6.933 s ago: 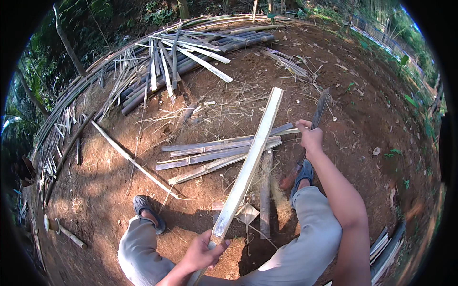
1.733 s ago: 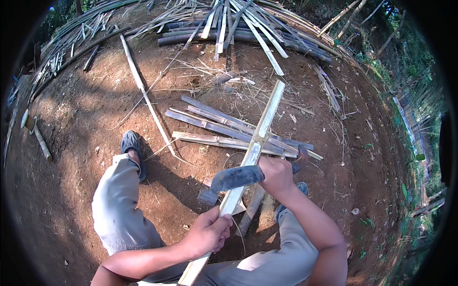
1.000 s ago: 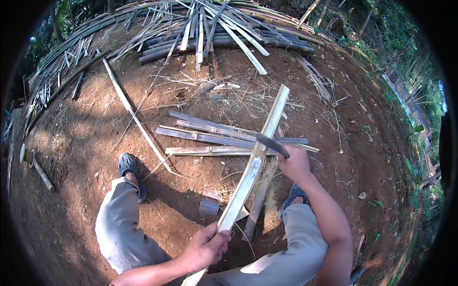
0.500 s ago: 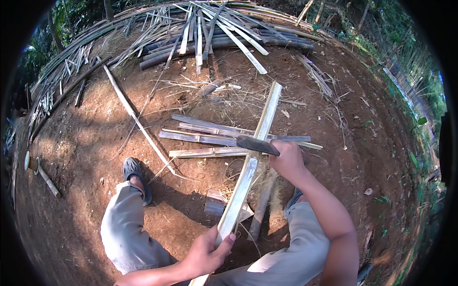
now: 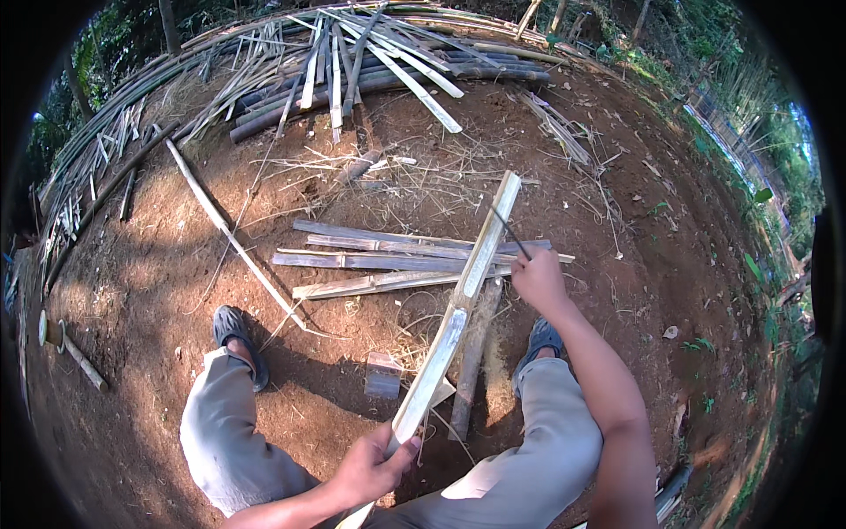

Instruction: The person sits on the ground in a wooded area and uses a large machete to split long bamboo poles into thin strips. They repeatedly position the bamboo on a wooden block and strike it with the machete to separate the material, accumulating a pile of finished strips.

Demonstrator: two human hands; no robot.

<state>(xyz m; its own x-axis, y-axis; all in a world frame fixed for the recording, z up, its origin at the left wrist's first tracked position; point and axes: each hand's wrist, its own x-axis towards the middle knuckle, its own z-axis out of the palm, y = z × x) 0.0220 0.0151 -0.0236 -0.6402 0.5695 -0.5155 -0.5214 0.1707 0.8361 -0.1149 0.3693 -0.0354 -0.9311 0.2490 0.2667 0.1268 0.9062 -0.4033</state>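
Brown earth (image 5: 648, 291) lies beneath a long, pale, split-bamboo strip (image 5: 448, 339), which the left hand (image 5: 372, 469) grips low, while the right hand (image 5: 540, 277) grips a dark, narrow-looking knife (image 5: 510, 231) overlapping the strip's far part.

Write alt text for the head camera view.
A person's left hand grips a long split bamboo strip; the right hand holds a dark blade near its far end. More bamboo strips lie on brown soil beyond.

Sunlight makes bright patches on the ground (image 5: 145, 361), with dark shadows. The pale strip (image 5: 448, 328) shines. Far-left trees (image 5: 169, 26) look dim. Things bend near the round black edge.
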